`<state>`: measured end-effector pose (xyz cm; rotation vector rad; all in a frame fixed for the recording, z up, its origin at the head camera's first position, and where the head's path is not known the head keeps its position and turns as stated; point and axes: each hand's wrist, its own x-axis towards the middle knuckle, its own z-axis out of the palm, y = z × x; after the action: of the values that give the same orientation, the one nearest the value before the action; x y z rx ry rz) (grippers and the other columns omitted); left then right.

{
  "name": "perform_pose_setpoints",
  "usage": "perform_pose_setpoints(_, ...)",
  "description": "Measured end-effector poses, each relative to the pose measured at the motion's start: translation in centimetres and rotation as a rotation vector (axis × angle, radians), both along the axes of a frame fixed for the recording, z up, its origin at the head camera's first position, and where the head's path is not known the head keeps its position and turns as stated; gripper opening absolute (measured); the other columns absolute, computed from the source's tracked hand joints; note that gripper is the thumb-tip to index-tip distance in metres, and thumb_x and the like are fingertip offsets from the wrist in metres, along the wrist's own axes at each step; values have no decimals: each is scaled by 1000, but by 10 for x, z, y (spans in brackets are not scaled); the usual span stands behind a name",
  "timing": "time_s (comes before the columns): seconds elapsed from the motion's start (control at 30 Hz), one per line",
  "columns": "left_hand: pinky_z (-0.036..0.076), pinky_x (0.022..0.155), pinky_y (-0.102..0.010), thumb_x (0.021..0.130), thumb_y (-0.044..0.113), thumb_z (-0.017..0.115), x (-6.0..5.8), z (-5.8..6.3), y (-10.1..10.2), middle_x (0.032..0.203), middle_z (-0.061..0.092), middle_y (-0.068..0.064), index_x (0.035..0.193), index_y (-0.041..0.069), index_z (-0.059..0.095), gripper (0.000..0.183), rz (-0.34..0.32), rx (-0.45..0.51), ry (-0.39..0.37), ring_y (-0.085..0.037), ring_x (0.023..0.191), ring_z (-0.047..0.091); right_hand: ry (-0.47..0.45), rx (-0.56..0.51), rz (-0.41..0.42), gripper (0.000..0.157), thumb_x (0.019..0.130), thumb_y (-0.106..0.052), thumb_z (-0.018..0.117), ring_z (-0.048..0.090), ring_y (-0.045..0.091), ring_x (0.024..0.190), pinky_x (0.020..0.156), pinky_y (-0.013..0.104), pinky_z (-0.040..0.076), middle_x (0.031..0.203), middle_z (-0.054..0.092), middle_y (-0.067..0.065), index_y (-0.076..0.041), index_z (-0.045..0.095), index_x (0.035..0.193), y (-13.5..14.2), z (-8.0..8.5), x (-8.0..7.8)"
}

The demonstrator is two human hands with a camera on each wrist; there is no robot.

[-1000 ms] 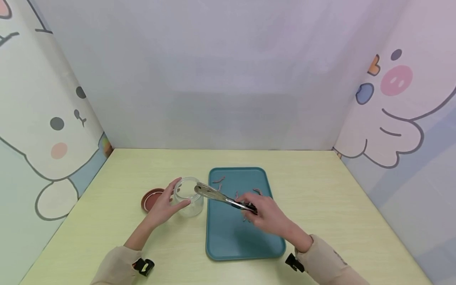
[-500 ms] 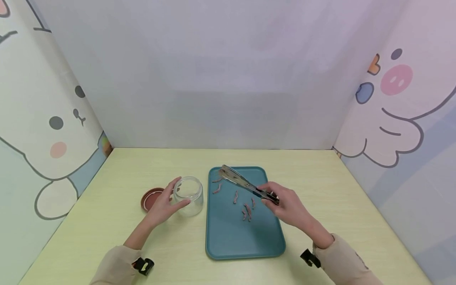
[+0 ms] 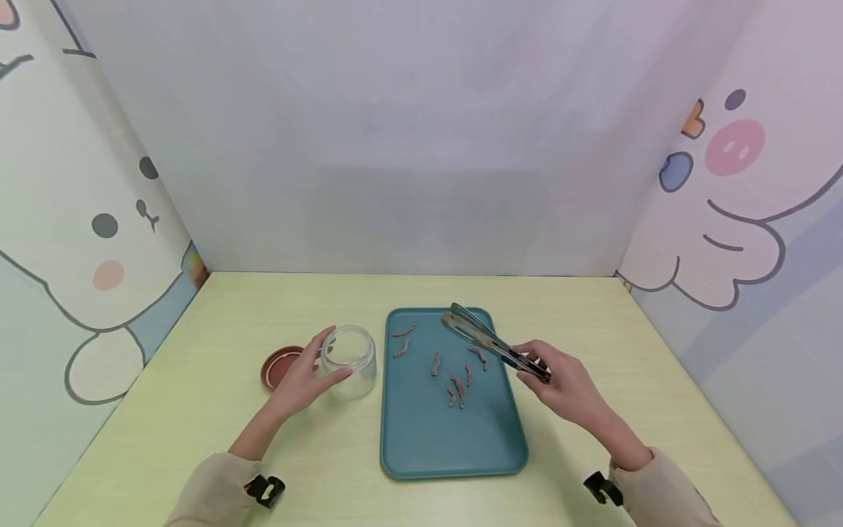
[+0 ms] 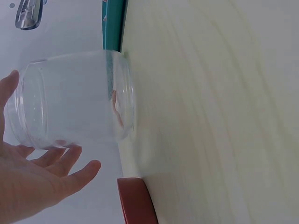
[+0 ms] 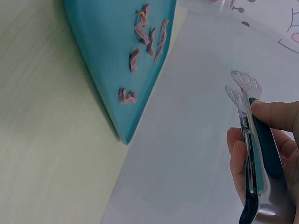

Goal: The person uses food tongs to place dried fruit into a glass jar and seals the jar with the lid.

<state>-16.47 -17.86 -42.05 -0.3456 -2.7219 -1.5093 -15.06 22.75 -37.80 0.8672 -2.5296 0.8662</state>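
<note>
My left hand (image 3: 303, 384) holds a clear glass jar (image 3: 358, 382), thumb on one side of its neck and fingers on the other. The open-topped jar stands upright on the table left of the tray. One thin pinkish strip (image 4: 116, 108) shows low in the jar in the left wrist view. Over the right part of the blue-green tray (image 3: 454, 450), my right hand (image 3: 568, 386) grips metal tongs (image 3: 486, 338) by their dark handles. Their tips are slightly apart, with nothing between them. Several pinkish, wrinkled meat-like strips (image 3: 458, 391) lie scattered on the tray's far half.
A round reddish-brown lid (image 3: 273, 372) lies on the pale wooden table (image 3: 579, 315), just left of the jar and partly behind my left hand. A plain white backdrop (image 3: 421, 183) and cartoon-printed side panels (image 3: 731, 219) enclose the table.
The tongs have swung rightward with my right hand, from above the jar's rim to over the tray's far right part. My left hand and the jar have stayed in place.
</note>
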Motion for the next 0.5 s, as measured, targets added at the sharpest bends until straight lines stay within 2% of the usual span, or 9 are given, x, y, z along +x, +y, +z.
perform_pose_setpoints(0.2,30,91,-55,80,20,66,12,24,8,134,29,-24,137,0,22,75,-2,24,5,-39,120,30,-5,16,-51,39,71,2,71,39,-1,46,39,17,34,74,53,-8,-11,58,105,14,-9,4)
perform_pose_setpoints(0.27,30,91,-55,80,18,66,14,28,10,134,30,-25,136,-1,23,74,-3,27,6,-39,119,30,-15,20,-69,39,70,2,71,40,-1,47,40,18,34,73,53,-8,-10,58,105,18,-12,5)
perform_pose_setpoints(0.33,30,91,-55,80,21,67,13,25,9,134,30,-24,137,0,22,75,-4,25,9,-38,120,30,-23,25,-89,39,70,1,71,40,0,47,40,19,34,72,52,-8,-10,58,104,21,-16,7)
perform_pose_setpoints(0.5,32,91,-53,79,34,66,3,3,1,135,31,-18,139,8,22,79,-4,-6,18,-34,120,31,-44,39,-135,38,70,0,72,39,0,47,41,19,34,70,50,-10,-10,58,104,27,-25,10)
